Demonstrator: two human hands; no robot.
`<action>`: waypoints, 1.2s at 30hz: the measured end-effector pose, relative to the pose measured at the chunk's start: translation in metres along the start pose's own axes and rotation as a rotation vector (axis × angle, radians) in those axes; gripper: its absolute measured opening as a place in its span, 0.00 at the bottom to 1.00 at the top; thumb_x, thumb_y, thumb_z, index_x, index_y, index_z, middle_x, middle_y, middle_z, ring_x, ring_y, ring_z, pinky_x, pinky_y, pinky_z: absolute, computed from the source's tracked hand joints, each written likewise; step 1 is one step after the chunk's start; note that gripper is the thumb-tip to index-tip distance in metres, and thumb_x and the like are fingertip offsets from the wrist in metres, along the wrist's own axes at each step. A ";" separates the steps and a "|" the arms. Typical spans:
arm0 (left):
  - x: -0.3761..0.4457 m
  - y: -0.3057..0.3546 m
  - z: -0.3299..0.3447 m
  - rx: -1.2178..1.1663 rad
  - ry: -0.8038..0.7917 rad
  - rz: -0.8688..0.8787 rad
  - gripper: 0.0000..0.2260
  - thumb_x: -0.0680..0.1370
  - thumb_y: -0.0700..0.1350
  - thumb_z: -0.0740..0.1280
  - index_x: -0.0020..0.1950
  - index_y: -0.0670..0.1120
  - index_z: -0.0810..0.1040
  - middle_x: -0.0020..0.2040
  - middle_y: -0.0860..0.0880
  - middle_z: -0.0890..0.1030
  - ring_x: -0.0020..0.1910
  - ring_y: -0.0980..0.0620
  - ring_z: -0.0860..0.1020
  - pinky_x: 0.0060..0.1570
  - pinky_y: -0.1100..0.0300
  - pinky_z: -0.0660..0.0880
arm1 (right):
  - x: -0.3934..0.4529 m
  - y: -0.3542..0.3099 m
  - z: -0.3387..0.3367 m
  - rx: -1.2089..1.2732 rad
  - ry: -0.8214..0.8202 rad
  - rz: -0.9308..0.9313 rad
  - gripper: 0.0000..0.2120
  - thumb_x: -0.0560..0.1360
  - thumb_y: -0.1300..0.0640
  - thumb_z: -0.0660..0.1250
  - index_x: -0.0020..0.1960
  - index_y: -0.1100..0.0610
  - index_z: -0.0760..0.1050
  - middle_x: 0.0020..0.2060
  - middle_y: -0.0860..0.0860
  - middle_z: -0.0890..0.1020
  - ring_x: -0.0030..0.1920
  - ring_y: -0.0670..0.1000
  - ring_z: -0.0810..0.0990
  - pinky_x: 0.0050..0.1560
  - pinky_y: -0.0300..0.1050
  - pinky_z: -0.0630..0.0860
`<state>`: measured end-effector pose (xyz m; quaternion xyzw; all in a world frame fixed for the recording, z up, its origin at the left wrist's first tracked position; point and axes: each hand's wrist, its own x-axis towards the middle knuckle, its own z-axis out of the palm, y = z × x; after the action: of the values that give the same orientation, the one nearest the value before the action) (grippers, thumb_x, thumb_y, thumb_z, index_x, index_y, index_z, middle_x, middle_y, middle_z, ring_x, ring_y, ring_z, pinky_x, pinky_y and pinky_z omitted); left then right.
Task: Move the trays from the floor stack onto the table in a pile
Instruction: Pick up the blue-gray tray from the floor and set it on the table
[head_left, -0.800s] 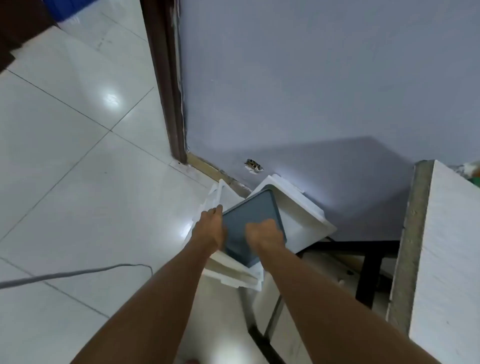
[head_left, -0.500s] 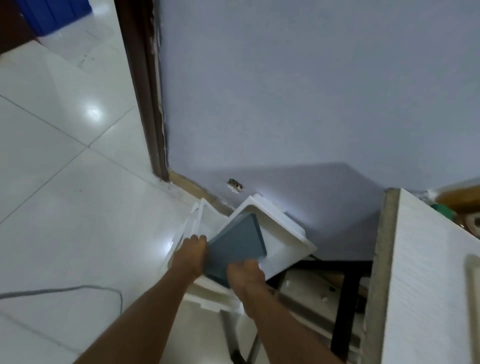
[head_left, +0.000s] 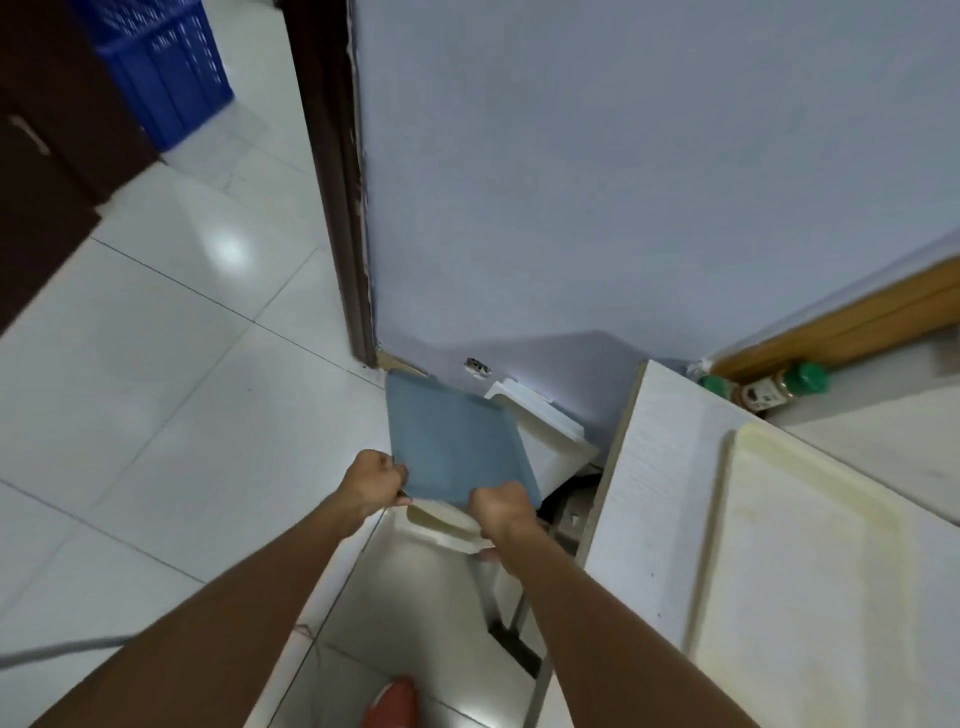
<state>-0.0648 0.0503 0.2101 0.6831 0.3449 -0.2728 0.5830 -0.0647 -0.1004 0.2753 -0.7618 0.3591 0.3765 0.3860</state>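
Lifted since the earlier frames: blue tray (head_left: 453, 447), then low on the white floor stack by the wall, is now up off it, held out in front of the person w/ its far corner near the wall base. More of the table and what's on it shows at right than before.

Left hand (head_left: 375, 480) grips the tray's near-left corner, fingers curled round the edge. Right hand (head_left: 503, 512) grips the near-right edge, fingers curled, thumb on top. Under the blue tray's near edge a cream tray (head_left: 445, 529) pokes out between the two hands; it looks held along w/ the blue one, but whether the fingers wrap it too can't be told. Blue tray is tilted, far end higher in the view, over the floor just left of the table (head_left: 654, 499), not on it yet.

Behind and right of the blue tray, white trays (head_left: 550, 436) of the floor stack lean near the wall, beside the table's left edge. On the table lies a pale yellowish tray (head_left: 800, 571), flat. Beyond it, by the wall, a jar w/ green lid (head_left: 779, 387) on its side and a wooden strip (head_left: 852, 317).

Further out: glossy white floor tiles (head_left: 171, 374), dark door frame (head_left: 332, 182), blue crate (head_left: 161, 67) top left, grey cable (head_left: 57, 649) bottom left, red shoe (head_left: 392, 701) at bottom.
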 end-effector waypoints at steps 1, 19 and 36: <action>-0.019 0.007 -0.007 -0.029 -0.020 -0.031 0.09 0.77 0.35 0.63 0.36 0.39 0.73 0.39 0.42 0.77 0.30 0.51 0.79 0.34 0.63 0.82 | -0.018 -0.002 -0.007 0.027 -0.017 0.005 0.17 0.73 0.55 0.59 0.60 0.60 0.71 0.57 0.59 0.76 0.59 0.61 0.77 0.56 0.58 0.80; -0.312 0.027 0.016 -0.186 -0.311 0.136 0.19 0.69 0.45 0.76 0.58 0.43 0.78 0.53 0.45 0.85 0.54 0.47 0.81 0.51 0.57 0.75 | -0.191 0.049 -0.108 0.364 0.145 -0.329 0.14 0.75 0.56 0.63 0.59 0.59 0.77 0.56 0.57 0.83 0.54 0.59 0.82 0.57 0.55 0.80; -0.360 0.079 0.169 0.389 -0.140 0.406 0.11 0.80 0.39 0.62 0.62 0.40 0.74 0.56 0.40 0.78 0.53 0.43 0.77 0.56 0.50 0.75 | -0.183 0.220 -0.303 0.599 0.370 -0.307 0.05 0.79 0.56 0.60 0.49 0.53 0.74 0.52 0.57 0.82 0.52 0.59 0.82 0.58 0.58 0.79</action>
<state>-0.2180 -0.1775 0.5082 0.8167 0.1013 -0.2579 0.5061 -0.2433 -0.4111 0.4882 -0.7154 0.3986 0.0487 0.5718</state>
